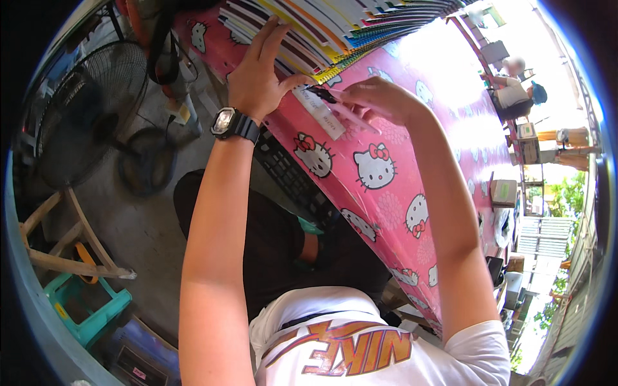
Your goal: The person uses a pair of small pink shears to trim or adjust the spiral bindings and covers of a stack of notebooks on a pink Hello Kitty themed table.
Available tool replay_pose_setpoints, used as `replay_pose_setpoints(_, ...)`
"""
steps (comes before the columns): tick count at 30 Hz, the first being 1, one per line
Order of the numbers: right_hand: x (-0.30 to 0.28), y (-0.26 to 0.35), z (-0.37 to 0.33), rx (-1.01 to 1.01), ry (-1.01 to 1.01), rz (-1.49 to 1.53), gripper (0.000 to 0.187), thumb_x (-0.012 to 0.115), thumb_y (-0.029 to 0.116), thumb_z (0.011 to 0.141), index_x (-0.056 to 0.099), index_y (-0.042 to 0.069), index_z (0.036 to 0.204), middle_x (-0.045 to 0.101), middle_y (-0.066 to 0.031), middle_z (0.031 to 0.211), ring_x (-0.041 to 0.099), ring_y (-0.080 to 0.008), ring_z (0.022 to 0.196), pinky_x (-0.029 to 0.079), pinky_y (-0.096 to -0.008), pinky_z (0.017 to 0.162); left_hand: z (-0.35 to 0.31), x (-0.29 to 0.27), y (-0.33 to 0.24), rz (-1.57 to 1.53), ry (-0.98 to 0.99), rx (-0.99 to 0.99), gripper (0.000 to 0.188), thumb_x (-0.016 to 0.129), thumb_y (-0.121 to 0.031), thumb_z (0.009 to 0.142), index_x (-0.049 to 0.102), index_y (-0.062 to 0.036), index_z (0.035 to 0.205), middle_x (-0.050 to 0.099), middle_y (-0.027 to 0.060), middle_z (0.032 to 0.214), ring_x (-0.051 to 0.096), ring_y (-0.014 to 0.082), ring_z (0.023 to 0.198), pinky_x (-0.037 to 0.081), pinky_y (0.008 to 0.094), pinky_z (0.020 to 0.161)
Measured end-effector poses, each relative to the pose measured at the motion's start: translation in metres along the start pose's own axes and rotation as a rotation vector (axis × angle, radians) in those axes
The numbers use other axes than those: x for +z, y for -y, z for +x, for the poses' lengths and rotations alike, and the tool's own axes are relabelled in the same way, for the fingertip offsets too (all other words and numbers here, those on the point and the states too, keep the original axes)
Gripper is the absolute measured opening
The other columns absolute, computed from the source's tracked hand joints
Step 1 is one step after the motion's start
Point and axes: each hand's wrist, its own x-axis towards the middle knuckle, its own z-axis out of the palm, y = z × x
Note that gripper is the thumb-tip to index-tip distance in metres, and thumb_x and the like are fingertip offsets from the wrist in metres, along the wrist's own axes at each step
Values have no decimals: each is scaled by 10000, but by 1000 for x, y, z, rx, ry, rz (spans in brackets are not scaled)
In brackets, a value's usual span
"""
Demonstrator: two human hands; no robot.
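My left hand [257,80] lies on a row of spiral-bound booklets [322,32] at the table's far left, fingers stretched out and thumb spread toward the coil ends. Their covers and edges are white, yellow, dark and other colours. In my right hand [383,100] is a pair of pliers [324,94] with a dark head and pink handles. Its head is close to the nearest booklet's coil, by the tip of my left thumb; whether it touches the coil I cannot tell. Beneath it, a white paper strip [320,114] is stuck to the tabletop.
The table [386,212] has a pink cartoon-patterned cover. A black fan [90,122], a teal stool [90,309] and a wooden stool [77,238] stand at left. A person [515,93] sits beyond the table's far right, near boxes [504,193].
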Motion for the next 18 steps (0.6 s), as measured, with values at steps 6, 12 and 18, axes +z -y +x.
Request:
replay_pose_setpoints(6,2,-3,-11,-119,6,-61,381,587,321,858,615,57,1132,664,-143,987,648,-249,869,538,-291,701,4,4,1,49,-41,62,896,823,-322,591,375,-197,1357,382,57,1433,473,295,1218,510,408,869)
replay_pose_setpoints(12,75,-71,-130,-298,-976,-623,447,698,250,738,594,78,1137,567,-109,1039,480,-313,1047,418,-442,863,7,4,-1,44,-11,92,889,821,-336,614,374,-135,1356,388,154,1402,422,373,1240,457,436,945)
replay_pose_setpoints(18,150,-150,-209,-5,-1244,-781,405,656,264,792,583,161,1177,522,-78,1179,462,-285,1115,313,-453,955,4,0,21,178,29,106,883,841,-305,621,404,-27,1336,459,193,1337,434,373,1214,346,435,1021)
